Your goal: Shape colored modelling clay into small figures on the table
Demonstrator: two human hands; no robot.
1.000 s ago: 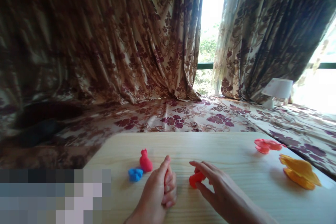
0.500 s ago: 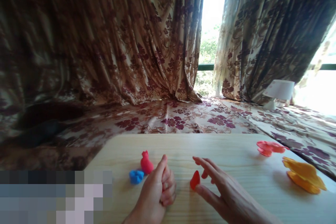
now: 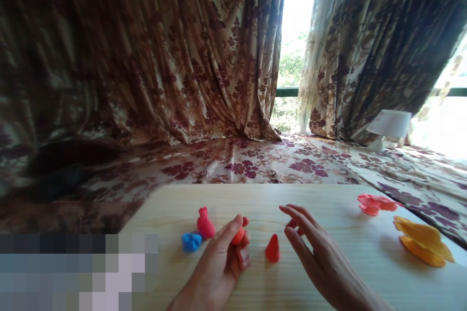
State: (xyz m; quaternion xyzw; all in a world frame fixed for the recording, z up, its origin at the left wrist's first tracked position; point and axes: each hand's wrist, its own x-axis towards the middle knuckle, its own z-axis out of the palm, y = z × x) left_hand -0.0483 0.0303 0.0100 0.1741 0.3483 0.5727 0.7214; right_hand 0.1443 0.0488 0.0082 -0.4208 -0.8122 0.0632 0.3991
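Observation:
My left hand (image 3: 228, 255) is closed around a small orange-red lump of modelling clay (image 3: 239, 236), part of which shows between thumb and fingers. A red clay cone (image 3: 272, 249) stands upright on the table between my two hands, touched by neither. To its right, my right hand (image 3: 310, 238) hovers with fingers stretched out and nothing in them. Just left of my left hand sit a pinkish-red clay piece (image 3: 206, 223), rounded with a narrow top, and a blue clay piece (image 3: 191, 242) with a lobed shape.
Flattened pink clay (image 3: 375, 204) and a larger yellow-orange clay piece (image 3: 423, 241) lie at the table's right side. The pale wooden table (image 3: 255, 197) ends at a flower-patterned cloth (image 3: 241, 167). A white lamp (image 3: 390, 124) stands at the back right.
My left fist has loosened, bringing the orange-red clay into view. My right hand has drawn away from the red cone, up and to the right, leaving it standing.

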